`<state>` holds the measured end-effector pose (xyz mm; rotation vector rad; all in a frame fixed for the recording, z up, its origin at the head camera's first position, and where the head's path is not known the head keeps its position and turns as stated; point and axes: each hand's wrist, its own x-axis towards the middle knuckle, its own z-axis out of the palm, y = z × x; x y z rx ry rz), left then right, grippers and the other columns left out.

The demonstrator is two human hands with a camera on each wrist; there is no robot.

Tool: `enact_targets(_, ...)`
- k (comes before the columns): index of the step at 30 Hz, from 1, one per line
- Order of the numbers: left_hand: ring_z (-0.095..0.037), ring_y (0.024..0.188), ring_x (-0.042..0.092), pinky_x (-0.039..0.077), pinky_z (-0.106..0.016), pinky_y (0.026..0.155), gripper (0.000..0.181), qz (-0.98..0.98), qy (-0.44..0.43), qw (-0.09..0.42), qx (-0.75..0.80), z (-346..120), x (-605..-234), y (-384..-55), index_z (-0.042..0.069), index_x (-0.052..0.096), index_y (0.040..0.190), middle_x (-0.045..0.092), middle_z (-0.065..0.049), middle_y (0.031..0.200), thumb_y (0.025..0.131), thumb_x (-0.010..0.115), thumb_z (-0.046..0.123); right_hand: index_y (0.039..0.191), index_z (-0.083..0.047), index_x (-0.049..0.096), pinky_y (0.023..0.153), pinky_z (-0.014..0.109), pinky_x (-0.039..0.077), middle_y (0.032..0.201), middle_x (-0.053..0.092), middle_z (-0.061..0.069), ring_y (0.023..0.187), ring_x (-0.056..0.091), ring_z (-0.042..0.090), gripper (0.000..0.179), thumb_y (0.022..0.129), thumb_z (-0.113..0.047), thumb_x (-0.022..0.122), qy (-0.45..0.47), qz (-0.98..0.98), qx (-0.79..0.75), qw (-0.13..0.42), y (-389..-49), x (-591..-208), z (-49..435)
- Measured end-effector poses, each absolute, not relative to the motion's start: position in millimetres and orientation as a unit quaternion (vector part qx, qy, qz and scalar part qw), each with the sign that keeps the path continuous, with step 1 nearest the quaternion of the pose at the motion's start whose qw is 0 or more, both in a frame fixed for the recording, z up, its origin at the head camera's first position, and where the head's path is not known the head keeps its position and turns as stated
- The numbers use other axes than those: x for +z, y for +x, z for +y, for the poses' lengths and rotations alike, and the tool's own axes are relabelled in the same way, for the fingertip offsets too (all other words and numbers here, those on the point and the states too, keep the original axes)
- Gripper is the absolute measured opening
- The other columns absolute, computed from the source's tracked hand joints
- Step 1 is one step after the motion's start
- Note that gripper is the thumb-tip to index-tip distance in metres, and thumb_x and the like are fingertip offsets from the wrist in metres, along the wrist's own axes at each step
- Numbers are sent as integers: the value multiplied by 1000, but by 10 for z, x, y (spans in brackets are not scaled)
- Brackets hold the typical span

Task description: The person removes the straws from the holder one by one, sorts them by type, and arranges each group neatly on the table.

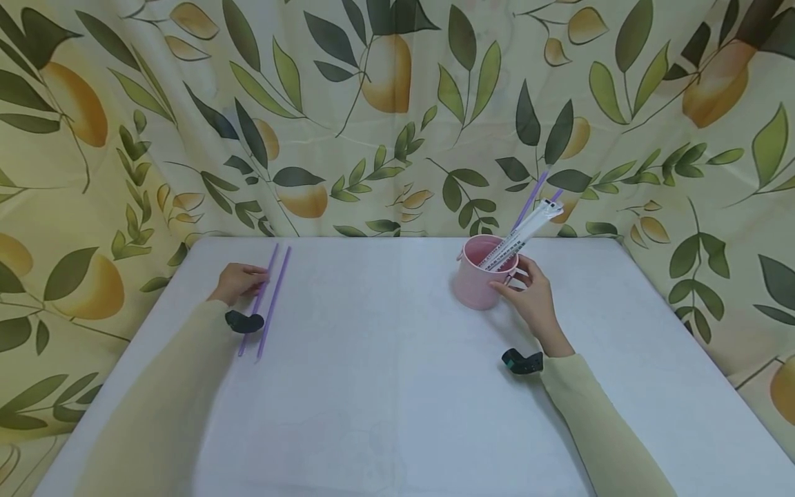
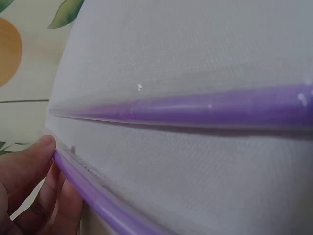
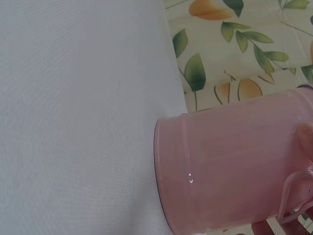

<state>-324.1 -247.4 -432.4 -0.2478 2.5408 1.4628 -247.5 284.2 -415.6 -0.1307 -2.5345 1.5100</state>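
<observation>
Step in hand, as judged: picking up a straw. The left hand [image 1: 239, 281] pinches the left straw [image 1: 258, 297] near its far end, thumb against fingers; the right straw [image 1: 274, 303] lies just beside it on the table [image 1: 373, 379]. The right hand [image 1: 531, 300] grips the bucket [image 1: 475, 284] by its wall, near the handle [image 3: 285, 198]. The bucket is near the table's far edge; printed white packets [image 1: 518, 237] and purple straws [image 1: 530, 201] lean out of it.

Next move probably calls for a firm pinch and a lift that spares the neighbour, with the bucket steadied.

Across views: the left wrist view shows clear film [image 2: 112, 101] round the right straw, barely resolved from the head. The right wrist view shows the bucket's base but not its contents; whether the base sits flat cannot be told.
</observation>
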Motion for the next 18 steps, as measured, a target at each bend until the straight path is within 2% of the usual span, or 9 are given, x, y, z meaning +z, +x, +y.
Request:
enact_targets(7,4,54,55,53,-13,57,42,863,-100,91,487,-2479,-4356,-3288,-11,57,120,58,16,59,86,65,11,145,-10,30,101,46,45,146,39,14,128,44,32,77,83,-28,71,-39,-854,510,96,-2478,-4148,2845)
enact_targets(13,3,54,55,53,-13,57,42,864,-117,82,482,-2441,-4338,-3265,-9,60,118,59,11,66,84,69,13,146,-11,30,101,45,45,146,39,13,128,44,31,77,83,-29,71,-45,-853,511,90,-2469,-4134,2835)
enact_targets(18,4,52,54,52,-12,55,41,869,-113,81,474,-2448,-4347,-3259,-8,60,118,57,15,61,85,68,15,146,-11,30,101,44,45,146,39,13,128,44,32,77,83,-29,71,-45,-855,509,90,-2463,-4132,2832)
